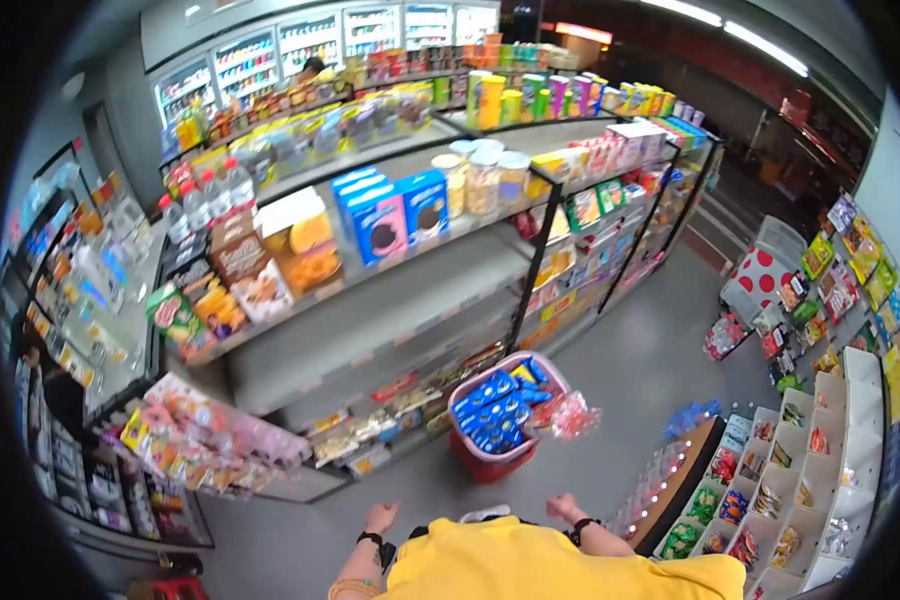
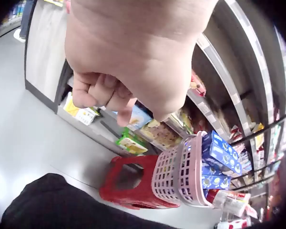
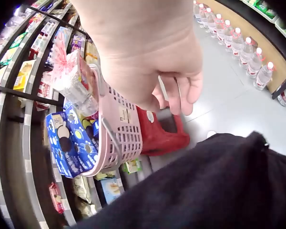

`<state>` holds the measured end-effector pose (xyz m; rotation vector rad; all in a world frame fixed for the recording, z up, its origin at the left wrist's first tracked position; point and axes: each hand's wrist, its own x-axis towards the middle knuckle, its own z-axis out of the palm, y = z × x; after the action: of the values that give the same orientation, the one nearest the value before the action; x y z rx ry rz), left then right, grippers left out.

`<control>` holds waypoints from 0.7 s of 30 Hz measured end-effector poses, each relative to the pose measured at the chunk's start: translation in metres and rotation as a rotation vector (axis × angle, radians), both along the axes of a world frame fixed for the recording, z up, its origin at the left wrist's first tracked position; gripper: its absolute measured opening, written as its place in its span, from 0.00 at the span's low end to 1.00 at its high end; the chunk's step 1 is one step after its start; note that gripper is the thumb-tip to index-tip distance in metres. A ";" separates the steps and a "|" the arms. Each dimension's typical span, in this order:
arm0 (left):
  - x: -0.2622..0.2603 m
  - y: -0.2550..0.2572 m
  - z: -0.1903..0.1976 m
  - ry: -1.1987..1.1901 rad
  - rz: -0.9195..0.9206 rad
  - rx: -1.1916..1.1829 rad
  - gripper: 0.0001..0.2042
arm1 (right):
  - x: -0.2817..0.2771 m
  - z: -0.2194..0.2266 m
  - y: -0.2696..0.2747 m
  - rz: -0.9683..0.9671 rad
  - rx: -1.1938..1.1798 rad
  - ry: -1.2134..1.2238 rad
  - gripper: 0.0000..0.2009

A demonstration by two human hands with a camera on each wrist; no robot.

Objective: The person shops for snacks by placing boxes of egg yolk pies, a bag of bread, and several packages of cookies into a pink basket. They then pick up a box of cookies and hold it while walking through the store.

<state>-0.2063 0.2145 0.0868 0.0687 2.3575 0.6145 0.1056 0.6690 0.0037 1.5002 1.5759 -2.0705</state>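
A pink basket (image 1: 456,440) (image 2: 181,174) (image 3: 128,140) stands on a red stool (image 2: 128,186) (image 3: 164,136) in front of the shelves. Blue packages (image 1: 492,412) (image 2: 222,155) (image 3: 71,143) fill much of it, beside a clear and pink wrapped pack (image 1: 570,415) (image 3: 78,83) at its rim. My left hand (image 1: 382,517) (image 2: 128,62) hangs loosely curled on the near left side of the basket, holding nothing. On the near right, my right hand (image 1: 564,507) (image 3: 148,57) has relaxed, slightly bent fingers and is likewise without an object. Neither hand touches the basket.
Shelves (image 1: 370,340) with boxes, jars and bottles run across the front. Snack bins (image 1: 785,500) and a row of water bottles (image 1: 655,490) (image 3: 245,52) stand at the right. Hanging bags (image 1: 200,440) are at the left. Grey floor (image 1: 650,330) surrounds the basket.
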 end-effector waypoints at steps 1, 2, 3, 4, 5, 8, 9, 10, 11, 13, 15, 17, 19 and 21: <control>0.012 -0.017 -0.002 -0.028 0.015 -0.017 0.28 | -0.007 0.011 -0.008 0.010 -0.001 0.007 0.06; 0.026 -0.037 -0.009 -0.059 0.032 -0.035 0.29 | -0.010 0.024 -0.015 0.022 -0.003 0.011 0.06; 0.042 -0.058 -0.014 -0.093 0.051 -0.057 0.30 | -0.014 0.042 -0.022 0.065 0.054 -0.031 0.06; 0.055 -0.090 -0.060 -0.132 0.084 -0.036 0.26 | -0.015 0.052 -0.032 0.109 0.111 -0.068 0.06; 0.071 -0.109 -0.059 -0.219 0.171 -0.044 0.23 | -0.010 0.053 -0.041 0.116 0.101 -0.064 0.06; 0.107 -0.166 -0.092 -0.402 0.455 -0.002 0.15 | 0.018 0.037 -0.044 0.109 0.092 -0.097 0.06; 0.119 -0.181 -0.097 -0.404 0.509 0.000 0.15 | 0.029 0.039 -0.049 0.102 0.102 -0.143 0.07; 0.129 -0.191 -0.098 -0.403 0.564 0.006 0.15 | 0.038 0.037 -0.050 0.097 0.115 -0.188 0.07; 0.139 -0.200 -0.099 -0.400 0.620 0.014 0.15 | 0.050 0.037 -0.050 0.103 0.102 -0.201 0.08; 0.153 -0.206 -0.095 -0.442 0.655 0.069 0.14 | 0.071 0.031 -0.054 0.123 0.076 -0.227 0.08; 0.158 -0.206 -0.097 -0.462 0.664 0.112 0.14 | 0.077 0.041 -0.064 0.094 0.110 -0.211 0.07; 0.160 -0.203 -0.109 -0.472 0.645 0.138 0.14 | 0.078 0.046 -0.069 0.114 0.135 -0.223 0.07; 0.150 -0.188 -0.092 -0.429 0.619 0.193 0.15 | 0.071 0.045 -0.068 0.184 0.152 -0.260 0.07; 0.145 -0.180 -0.083 -0.390 0.578 0.205 0.15 | 0.057 0.037 -0.063 0.214 0.133 -0.240 0.07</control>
<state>-0.0611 0.0344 0.0034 -0.6064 1.9162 1.0373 0.1623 0.6055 0.0408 1.4824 1.7207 -1.6357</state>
